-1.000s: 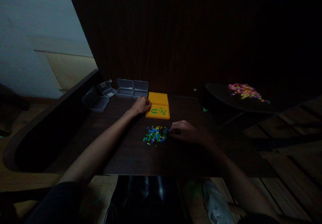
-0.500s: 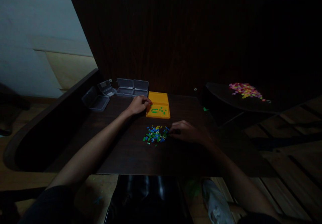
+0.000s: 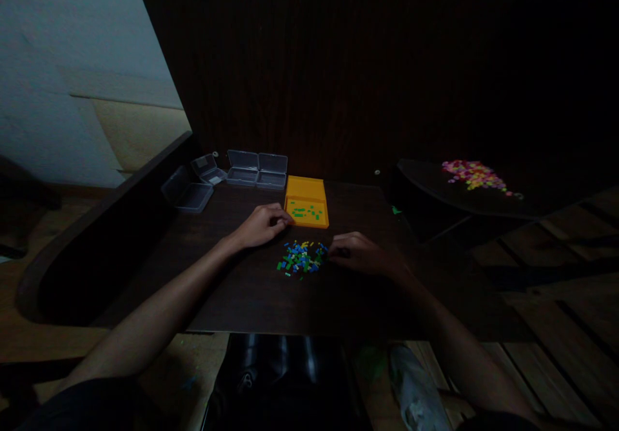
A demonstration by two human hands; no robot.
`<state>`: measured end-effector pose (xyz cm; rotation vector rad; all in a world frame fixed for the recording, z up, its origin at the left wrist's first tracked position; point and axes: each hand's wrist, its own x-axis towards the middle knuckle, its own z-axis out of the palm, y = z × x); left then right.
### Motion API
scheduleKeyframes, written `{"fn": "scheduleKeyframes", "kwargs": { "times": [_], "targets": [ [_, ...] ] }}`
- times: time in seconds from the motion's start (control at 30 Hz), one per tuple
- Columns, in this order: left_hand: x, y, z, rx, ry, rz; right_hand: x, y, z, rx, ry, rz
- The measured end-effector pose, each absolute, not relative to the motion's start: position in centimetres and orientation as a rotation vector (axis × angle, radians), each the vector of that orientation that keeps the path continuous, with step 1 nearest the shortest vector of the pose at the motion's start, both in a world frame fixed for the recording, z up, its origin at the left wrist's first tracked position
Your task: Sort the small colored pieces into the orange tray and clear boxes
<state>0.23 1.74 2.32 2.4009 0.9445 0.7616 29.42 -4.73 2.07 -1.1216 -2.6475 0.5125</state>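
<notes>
My left hand [image 3: 264,224] is just off the near left corner of a yellow box [image 3: 325,214], its fingers loosely bent and apart, with nothing visible in them. The box lies with its lid folded back, and several small green bricks [image 3: 300,214] are scattered inside. Nearer to me is a loose pile of tiny toy bricks [image 3: 302,260] in blue, green, yellow and white. At the pile's right edge rests my right hand [image 3: 355,251], fingers curled toward the thumb. Shadow hides whatever its fingertips hold.
Clear plastic cases [image 3: 257,178] with raised lids stand along the back left of the dark wooden table [image 3: 242,302]. A raised side panel [image 3: 111,224] bounds the left. On a shelf at right lies a heap of pink and yellow pieces [image 3: 476,176].
My left hand has drawn back from the yellow box toward me, uncovering a green brick at the box's left. My right hand stays beside the pile. The view has shifted slightly.
</notes>
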Motion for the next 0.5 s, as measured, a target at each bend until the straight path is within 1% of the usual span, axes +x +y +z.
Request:
{"fn": "scheduleKeyframes", "kwargs": {
  "times": [0.2,0.5],
  "targets": [
    [-0.12,1.55,1.38,2.419,0.98,0.697,29.26,-4.57,2.22,-1.099,-2.628,0.511],
    [-0.41,1.76,1.36,2.453,0.985,0.688,29.12,-4.4,2.05,-1.186,-2.593,0.47]
  ]
}}
